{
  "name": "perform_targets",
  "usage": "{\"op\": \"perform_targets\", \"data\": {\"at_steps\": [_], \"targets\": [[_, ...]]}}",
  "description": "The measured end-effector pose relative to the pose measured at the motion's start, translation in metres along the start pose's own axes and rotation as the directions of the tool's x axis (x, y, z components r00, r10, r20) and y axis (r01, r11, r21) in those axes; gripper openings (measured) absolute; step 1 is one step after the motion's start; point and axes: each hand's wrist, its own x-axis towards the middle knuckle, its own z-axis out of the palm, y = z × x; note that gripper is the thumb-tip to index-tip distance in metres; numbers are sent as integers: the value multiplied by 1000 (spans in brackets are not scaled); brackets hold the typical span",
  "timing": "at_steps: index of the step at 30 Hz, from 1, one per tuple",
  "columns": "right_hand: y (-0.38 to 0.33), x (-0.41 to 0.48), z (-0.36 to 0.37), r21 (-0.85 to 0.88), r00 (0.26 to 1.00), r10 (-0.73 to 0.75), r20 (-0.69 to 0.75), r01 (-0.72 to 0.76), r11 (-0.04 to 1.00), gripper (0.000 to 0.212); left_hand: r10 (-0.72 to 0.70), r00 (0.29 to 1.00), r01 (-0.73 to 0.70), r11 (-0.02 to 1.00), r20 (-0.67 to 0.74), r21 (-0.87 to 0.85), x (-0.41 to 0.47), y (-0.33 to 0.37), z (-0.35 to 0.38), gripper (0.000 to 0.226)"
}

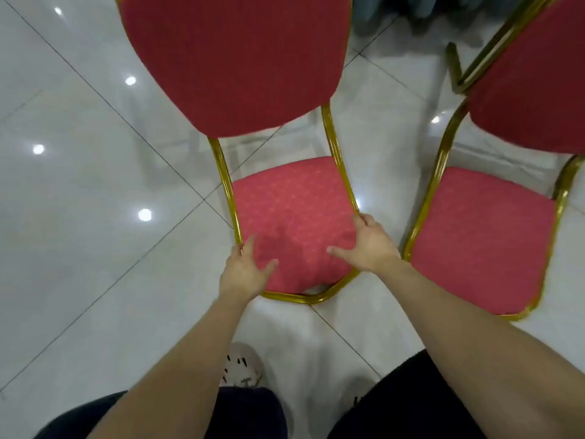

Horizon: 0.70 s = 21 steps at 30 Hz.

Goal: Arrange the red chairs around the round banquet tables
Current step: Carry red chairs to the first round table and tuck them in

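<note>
A red chair (291, 198) with a gold metal frame fills the middle of the head view, its padded back toward the top and its seat toward me. My left hand (245, 269) grips the seat's left front edge, fingers curled around the frame and thumb on the cushion. My right hand (367, 245) holds the seat's right edge the same way. A second red chair (487, 236) stands right beside it, almost touching at the frames. No round table is in view.
The floor (95, 185) is glossy white tile with dark grout lines and reflected ceiling lights. Grey-blue fabric (395, 14) hangs at the top, right of the chair back. My shoes and dark trousers show at the bottom.
</note>
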Motion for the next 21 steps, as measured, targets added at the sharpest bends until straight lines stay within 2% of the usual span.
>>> {"op": "perform_targets", "data": {"at_steps": [3, 6, 10, 14, 17, 21], "targets": [[31, 60, 49, -6, 997, 58, -56, -59, 998, 135, -103, 994, 99, 992, -43, -79, 54, -24, 53, 117], [55, 103, 98, 14, 990, 132, -47, -132, 991, 155, -179, 981, 170, 979, -79, -108, 94, -49, 101, 136], [81, 134, 136, 178, 990, 119, -73, -105, 979, 172, -215, 962, 169, 953, -168, -252, 123, -73, 129, 156], [90, 143, 137, 290, 990, 136, -45, -118, 950, 176, -206, 965, 129, 911, -162, -391, 126, -83, 129, 162], [83, 125, 127, 296, 993, 114, -32, -100, 950, 174, -181, 972, 113, 919, -148, -377, 112, -81, 116, 163], [68, 78, 104, 301, 989, 149, 19, -148, 942, 165, -185, 979, 143, 924, -87, -355, 77, -79, 81, 163]]}}
